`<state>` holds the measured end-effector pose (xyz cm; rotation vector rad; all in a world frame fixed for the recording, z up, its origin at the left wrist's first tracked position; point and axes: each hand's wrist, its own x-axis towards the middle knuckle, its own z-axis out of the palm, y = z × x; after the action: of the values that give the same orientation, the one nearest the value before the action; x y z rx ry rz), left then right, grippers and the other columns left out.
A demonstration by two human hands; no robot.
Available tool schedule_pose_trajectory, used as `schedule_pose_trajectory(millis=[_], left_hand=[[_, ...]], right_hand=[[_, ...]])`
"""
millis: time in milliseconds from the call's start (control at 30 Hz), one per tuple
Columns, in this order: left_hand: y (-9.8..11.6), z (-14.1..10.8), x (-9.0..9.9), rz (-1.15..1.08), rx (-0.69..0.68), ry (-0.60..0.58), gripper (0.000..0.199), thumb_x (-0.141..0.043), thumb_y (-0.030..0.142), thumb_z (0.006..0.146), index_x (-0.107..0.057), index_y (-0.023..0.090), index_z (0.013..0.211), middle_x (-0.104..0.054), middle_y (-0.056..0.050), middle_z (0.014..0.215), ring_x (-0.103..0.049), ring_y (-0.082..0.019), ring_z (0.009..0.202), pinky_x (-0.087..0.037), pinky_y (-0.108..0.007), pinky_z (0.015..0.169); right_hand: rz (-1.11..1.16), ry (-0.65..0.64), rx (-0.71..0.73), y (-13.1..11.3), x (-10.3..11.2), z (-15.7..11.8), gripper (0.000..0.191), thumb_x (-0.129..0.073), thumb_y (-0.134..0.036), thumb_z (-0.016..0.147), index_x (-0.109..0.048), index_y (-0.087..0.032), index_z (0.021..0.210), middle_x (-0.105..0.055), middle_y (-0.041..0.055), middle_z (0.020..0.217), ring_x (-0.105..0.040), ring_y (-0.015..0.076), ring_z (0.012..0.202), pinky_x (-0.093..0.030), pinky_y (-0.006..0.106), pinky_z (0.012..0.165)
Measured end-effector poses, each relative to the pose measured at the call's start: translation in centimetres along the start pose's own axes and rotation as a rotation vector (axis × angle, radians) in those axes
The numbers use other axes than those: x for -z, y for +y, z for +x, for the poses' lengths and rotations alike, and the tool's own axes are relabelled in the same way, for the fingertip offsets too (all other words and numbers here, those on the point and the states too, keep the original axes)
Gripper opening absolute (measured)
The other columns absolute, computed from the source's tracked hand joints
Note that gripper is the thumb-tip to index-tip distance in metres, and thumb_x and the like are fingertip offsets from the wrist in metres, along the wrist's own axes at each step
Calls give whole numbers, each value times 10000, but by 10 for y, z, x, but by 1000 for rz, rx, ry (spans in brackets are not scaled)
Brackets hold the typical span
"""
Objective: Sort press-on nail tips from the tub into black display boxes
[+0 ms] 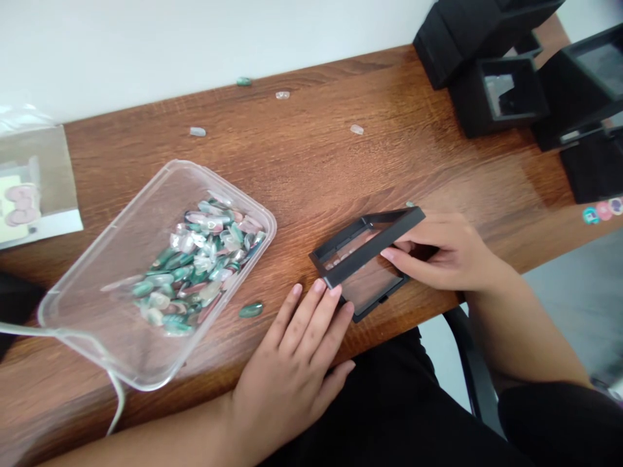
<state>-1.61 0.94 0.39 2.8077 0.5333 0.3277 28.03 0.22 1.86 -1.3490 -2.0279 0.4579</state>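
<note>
A black hinged display frame (370,255) with clear film panes stands partly opened on the table near its front edge, one half tilted up. My right hand (445,250) pinches the raised half at its right end, thumb along the near side; some fingers are hidden behind it. My left hand (296,366) lies flat with fingers stretched out, its fingertips at the frame's lower left corner. Left of that hand, a loose green false nail (250,310) lies on the wood. A clear plastic tub (97,266) holds many green, pink and clear false nails (204,259).
Several black boxes (499,91) are stacked at the back right. Toward the wall, loose pale nails (198,131) lie scattered on the wooden table (311,162). A clear bag (36,181) sits at the left, and a white cable (114,389) runs beside the tub.
</note>
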Motion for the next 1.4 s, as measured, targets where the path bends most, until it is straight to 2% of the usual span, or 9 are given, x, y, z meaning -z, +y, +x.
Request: schedule_pose_trajectory(millis=[200,400,633,833,933,1100,1267,1400], left_hand=[[0,-1,0,-6,-6,-8,674,-624,499,976,-491,98,1502,-435,-184,1604,-152,-313,1625,-102,-462,1348],[0,0,1,9,-14,-23,685,-641,505,962,-495,118,1508,-464,-166,1584,-315,-325,1551,-121,-483,1339],[1,1,2,14,-17,-47,679,-647,503,958,-504,128,1505,-494,-156,1576,-384,-327,1511,-124,-494,1337],[1,2,3,22,-21,-54,675,-632,509,965,-500,131,1509,-509,-149,1568,-411,-325,1493,-136,-497,1334],[0,1,2,18,-25,-54,694,-644,504,958,-488,126,1518,-491,-157,1573,-391,-337,1501,-136,-506,1331],[1,2,2,17,-27,-68,692,-655,504,951,-491,131,1510,-477,-153,1575,-370,-329,1502,-113,-491,1335],[0,2,4,8,-24,-55,661,-640,486,963,-497,133,1503,-513,-140,1538,-387,-324,1484,-114,-491,1337],[0,2,3,6,-20,-59,656,-636,489,964,-502,136,1501,-533,-138,1512,-410,-328,1464,-127,-494,1334]], right_hand=[[-72,64,-1,1,-2,3,86,-650,-172,964,-704,-238,964,-551,-71,609,-512,83,529,-404,240,530],[-61,47,22,0,-1,2,91,-722,-203,935,-667,-234,869,-573,-70,618,-518,78,537,-422,242,551],[-114,1,64,2,-2,-1,110,-756,-253,925,-685,-249,1009,-678,-50,721,-593,95,596,-455,262,586],[-180,5,57,2,-3,0,91,-734,-292,947,-685,-261,1016,-646,-58,660,-592,106,573,-466,268,584],[-232,46,62,0,-2,1,98,-744,-303,942,-671,-239,955,-653,-42,666,-587,105,584,-440,267,583],[-256,70,54,-2,-1,3,183,-736,-303,947,-605,-219,852,-635,-28,652,-537,101,561,-412,263,565],[-330,68,25,0,-1,2,290,-705,-404,964,-558,-228,787,-550,-42,590,-496,111,536,-385,282,525],[-276,47,24,0,0,1,315,-671,-396,981,-490,-253,766,-526,-48,592,-477,122,520,-375,306,511]])
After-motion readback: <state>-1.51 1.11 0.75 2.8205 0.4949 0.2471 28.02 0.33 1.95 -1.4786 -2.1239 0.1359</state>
